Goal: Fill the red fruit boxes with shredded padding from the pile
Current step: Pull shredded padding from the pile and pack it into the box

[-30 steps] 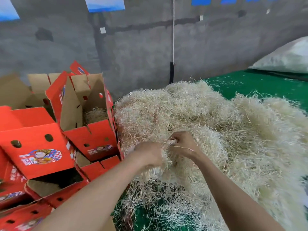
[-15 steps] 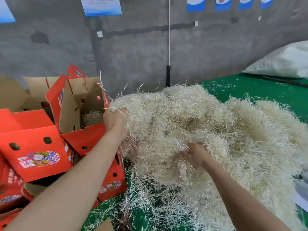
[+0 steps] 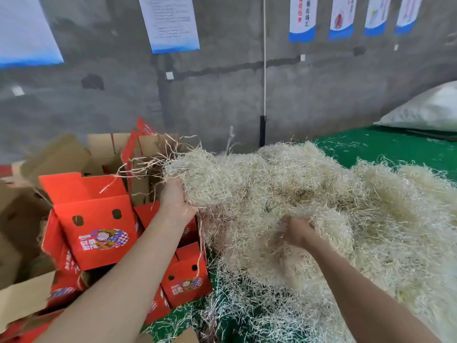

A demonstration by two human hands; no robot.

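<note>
At left edge of pile (image 3: pixel 346 206), L hand (image 3: pixel 176 201) clenches a clump of shredded padding (image 3: pixel 197 174), held high beside the open red fruit boxes (image 3: pixel 94 219), prob. to stuff one, while R hand (image 3: pixel 296 233) sits in the pile, prob. anchoring it, fingers buried: grip can't tell.

Bare left hand (image 3: pixel 176 201) and bare right hand (image 3: pixel 298 231). Behind each hand, a bare wrist and a long bare forearm, smooth, uncovered right to the lower frame edge.
</note>
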